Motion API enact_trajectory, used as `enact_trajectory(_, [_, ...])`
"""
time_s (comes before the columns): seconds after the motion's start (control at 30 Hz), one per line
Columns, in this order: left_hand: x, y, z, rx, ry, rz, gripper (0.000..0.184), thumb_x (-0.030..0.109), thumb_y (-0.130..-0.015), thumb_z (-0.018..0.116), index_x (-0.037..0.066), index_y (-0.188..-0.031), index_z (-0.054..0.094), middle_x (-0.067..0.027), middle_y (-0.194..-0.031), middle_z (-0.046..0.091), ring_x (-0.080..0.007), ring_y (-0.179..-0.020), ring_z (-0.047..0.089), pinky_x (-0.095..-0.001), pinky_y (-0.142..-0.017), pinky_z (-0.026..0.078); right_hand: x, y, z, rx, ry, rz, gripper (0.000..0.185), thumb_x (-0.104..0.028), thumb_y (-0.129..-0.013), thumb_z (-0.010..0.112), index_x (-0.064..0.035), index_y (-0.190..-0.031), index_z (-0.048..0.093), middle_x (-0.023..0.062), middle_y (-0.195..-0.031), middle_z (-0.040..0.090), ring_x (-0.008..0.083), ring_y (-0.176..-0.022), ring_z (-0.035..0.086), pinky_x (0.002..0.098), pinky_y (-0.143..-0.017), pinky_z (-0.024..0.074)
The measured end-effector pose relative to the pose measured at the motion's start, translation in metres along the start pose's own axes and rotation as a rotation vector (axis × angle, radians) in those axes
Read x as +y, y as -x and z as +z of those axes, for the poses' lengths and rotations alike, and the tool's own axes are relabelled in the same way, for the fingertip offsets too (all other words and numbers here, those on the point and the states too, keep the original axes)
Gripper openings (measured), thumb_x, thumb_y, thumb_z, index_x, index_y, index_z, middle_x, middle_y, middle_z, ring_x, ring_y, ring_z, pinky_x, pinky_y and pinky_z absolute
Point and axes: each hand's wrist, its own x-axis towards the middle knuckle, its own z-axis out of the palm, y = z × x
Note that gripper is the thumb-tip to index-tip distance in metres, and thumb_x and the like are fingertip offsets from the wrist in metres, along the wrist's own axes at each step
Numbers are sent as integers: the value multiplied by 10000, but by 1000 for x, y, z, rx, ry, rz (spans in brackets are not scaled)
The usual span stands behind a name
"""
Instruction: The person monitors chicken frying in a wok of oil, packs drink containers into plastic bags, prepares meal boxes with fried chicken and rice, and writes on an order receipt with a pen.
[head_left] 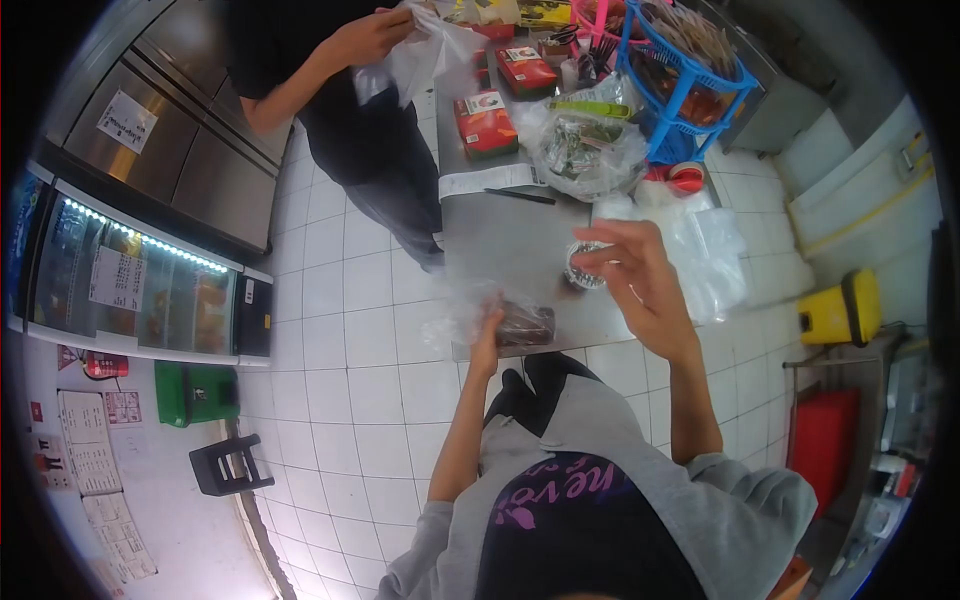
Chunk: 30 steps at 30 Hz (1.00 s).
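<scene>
The left hand [487, 343] is closed on the left end of a brown pack [530, 325] and its clear plastic [455, 318], at the near edge of the table [505, 240]. The right hand [638, 280] is raised, fingers bent; whether they pinch anything, one cannot tell. A round container [577, 274] shows behind its fingertips. Good handling probably means a steady left grip, film smoothed without tearing, and the pack well supported. Farther off lies a black pen [520, 196].
</scene>
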Motion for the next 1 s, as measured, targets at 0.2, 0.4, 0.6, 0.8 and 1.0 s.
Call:
enact_trajectory(0.2, [84, 51, 22, -278, 399, 257, 721, 444, -894, 487, 71, -1487, 314, -181, -1451, 418, -314, -1308, 435, -454, -1085, 359, 88, 41, 59, 86, -300, 386, 555, -51, -910, 636, -77, -1384, 348, 164, -1274, 540, 196, -1083, 598, 342, -882, 518])
enact_trajectory(0.4, [107, 68, 22, -304, 233, 598, 826, 432, -849, 611, 55, -1491, 254, -232, -1481, 354, -348, -1335, 403, -467, -1102, 344, 62, 18, 95, 145, -717, 395, 644, -82, -897, 690, -94, -1401, 288, 175, -1303, 523, 178, -1089, 580, 312, -863, 520])
enact_trajectory(0.6, [135, 106, 34, -58, -327, 1030, 1009, 612, -783, 692, 63, -1480, 212, -256, -1531, 228, -412, -1398, 291, -522, -1105, 332, 71, 10, 101, 138, -769, 275, 556, 3, -907, 635, -118, -1355, 328, 156, -1442, 457, 157, -1084, 587, 293, -865, 530])
enact_trajectory(0.8, [144, 116, 51, 233, -369, 1292, 1159, 551, -667, 816, 102, -1469, 111, -247, -1538, 100, -407, -1379, 272, -585, -1046, 407, 87, 9, 104, 127, -1040, 298, 505, 39, -916, 595, -129, -1328, 356, 127, -1450, 462, 178, -1128, 594, 311, -876, 553])
enact_trajectory(1.0, [138, 104, 78, 516, -336, 1618, 1205, 537, -572, 880, 89, -1475, 219, -242, -1495, 219, -404, -1286, 393, -537, -1020, 458, 105, -2, 123, 251, -1237, 302, 476, 24, -923, 592, -110, -1316, 358, 125, -1371, 537, 194, -1105, 617, 324, -873, 560])
